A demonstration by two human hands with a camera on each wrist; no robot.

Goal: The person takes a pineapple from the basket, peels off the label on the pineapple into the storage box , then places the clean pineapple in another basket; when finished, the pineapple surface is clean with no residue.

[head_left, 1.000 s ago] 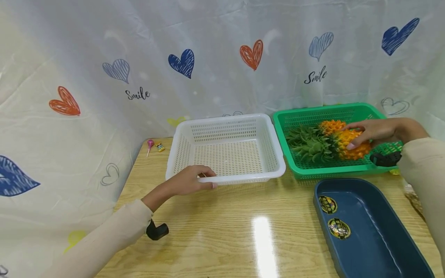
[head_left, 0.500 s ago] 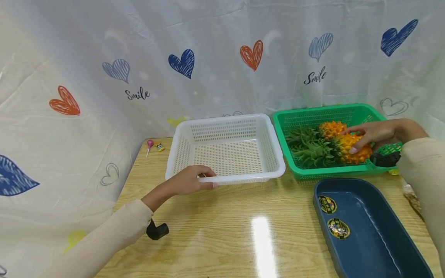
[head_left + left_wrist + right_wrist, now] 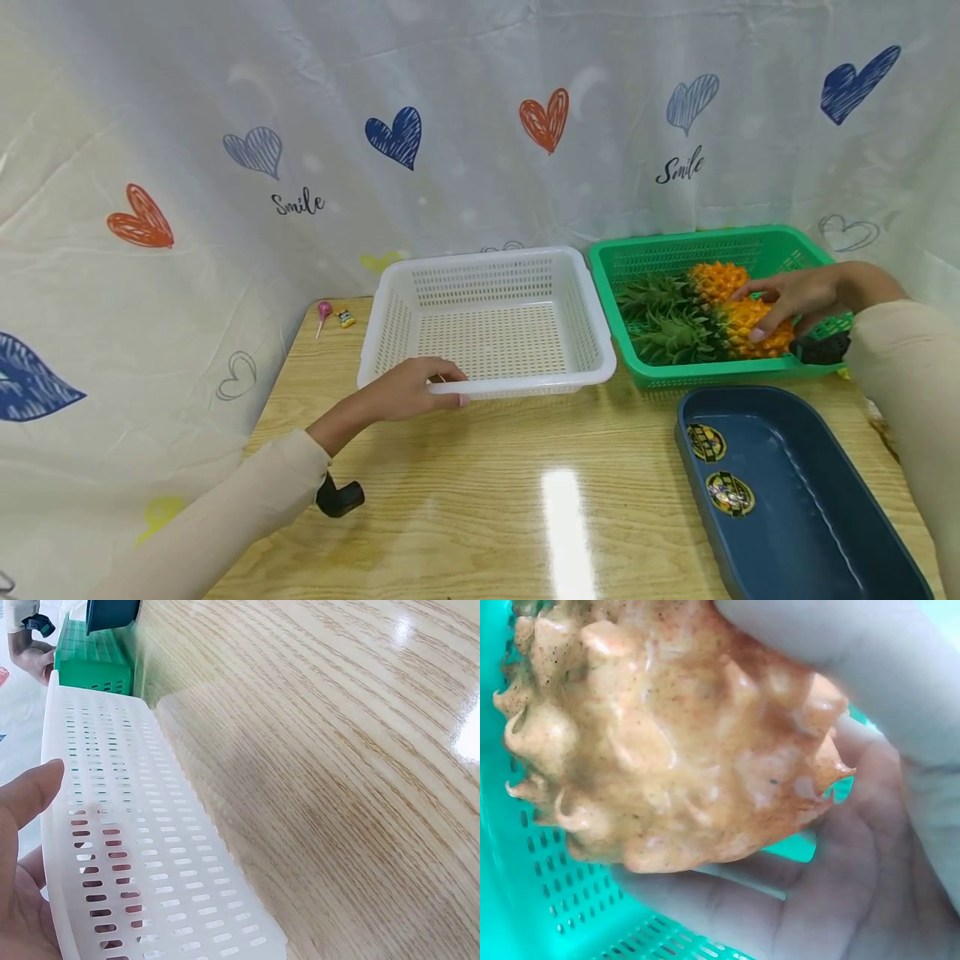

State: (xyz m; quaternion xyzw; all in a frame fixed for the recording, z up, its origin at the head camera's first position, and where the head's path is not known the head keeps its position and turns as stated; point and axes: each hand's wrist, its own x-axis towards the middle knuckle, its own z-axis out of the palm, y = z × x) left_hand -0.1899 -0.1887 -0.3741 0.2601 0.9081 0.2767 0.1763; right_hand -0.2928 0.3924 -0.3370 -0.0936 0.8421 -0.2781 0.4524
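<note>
My left hand (image 3: 408, 390) grips the near rim of the white plastic basket (image 3: 536, 385), the thumb outside and the fingers over the edge. Its slotted side wall (image 3: 157, 847) fills much of the left wrist view. Inside the green basket (image 3: 712, 371) two orange pineapples lie side by side, leafy crowns to the left. My right hand (image 3: 810, 293) holds the nearer pineapple (image 3: 757, 323) by its body, and the farther pineapple (image 3: 716, 280) lies just behind it. In the right wrist view, thumb and fingers curve around the bumpy pineapple (image 3: 675, 750).
A dark blue tray (image 3: 795, 500) with two round stickers stands in front of the green basket. At the table's far left corner lie a pink lollipop (image 3: 324, 310) and a small wrapped candy (image 3: 346, 318). A printed curtain (image 3: 465, 167) hangs behind.
The right hand has shifted slightly left and down, and the nearer pineapple has shifted a little with its crown toward me. The left hand and white basket stay put.
</note>
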